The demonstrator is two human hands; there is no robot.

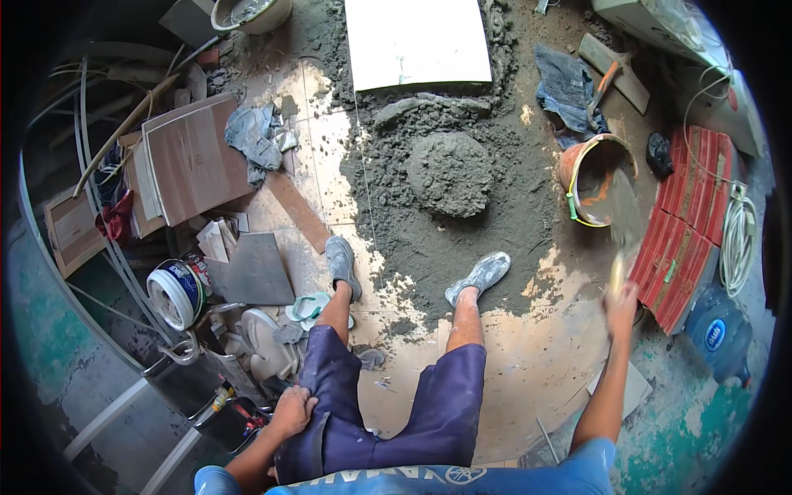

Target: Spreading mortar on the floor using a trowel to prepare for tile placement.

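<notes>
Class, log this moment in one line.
right hand: grips trowel by bucket | left hand: on shorts | mortar mound: near white slab

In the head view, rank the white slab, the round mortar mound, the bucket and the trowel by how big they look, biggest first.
1. White slab, though the top edge cuts it off
2. Mortar mound and bucket: too alike to rank
3. Trowel

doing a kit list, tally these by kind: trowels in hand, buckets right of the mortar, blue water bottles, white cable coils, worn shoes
Trowel in hand: 1
Bucket right of the mortar: 1
Blue water bottle: 1
White cable coil: 1
Worn shoes: 2
Total: 6
</notes>
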